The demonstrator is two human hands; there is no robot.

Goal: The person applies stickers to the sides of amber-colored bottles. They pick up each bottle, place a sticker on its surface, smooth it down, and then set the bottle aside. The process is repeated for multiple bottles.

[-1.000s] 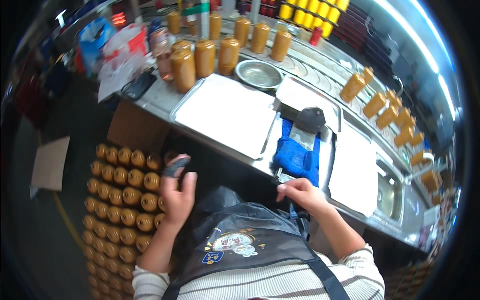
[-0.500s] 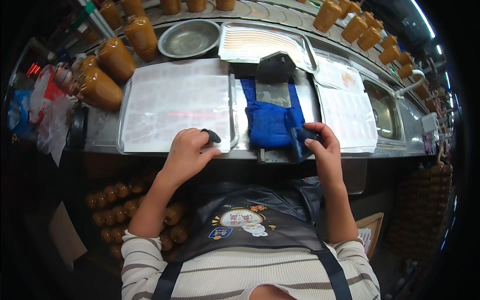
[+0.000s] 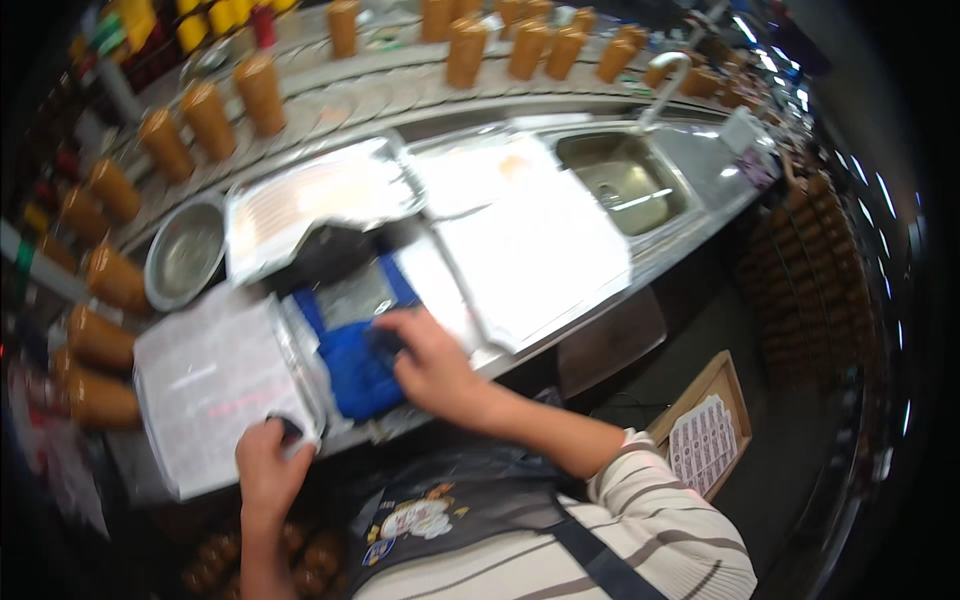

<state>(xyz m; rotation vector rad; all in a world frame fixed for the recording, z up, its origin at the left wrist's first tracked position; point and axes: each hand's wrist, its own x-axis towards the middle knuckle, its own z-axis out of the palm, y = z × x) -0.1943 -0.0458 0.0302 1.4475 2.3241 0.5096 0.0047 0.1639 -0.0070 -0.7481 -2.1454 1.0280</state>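
Long stainless-steel counter (image 3: 700, 215) ran diagonally, with a sink basin (image 3: 625, 190), a round metal bowl (image 3: 185, 250) and rows of amber-filled plastic bottles (image 3: 210, 120). Motion blur hid detail. Left hand (image 3: 268, 470) curled on a small dark object (image 3: 287, 428) at the edge of a paper-lined metal tray (image 3: 215, 385); object's kind unclear. Right hand (image 3: 432, 362) pressed on a blue cloth (image 3: 355, 370), fingers bent over something dark. Versus half a second earlier, the view swung right and both hands stayed at the same spots.
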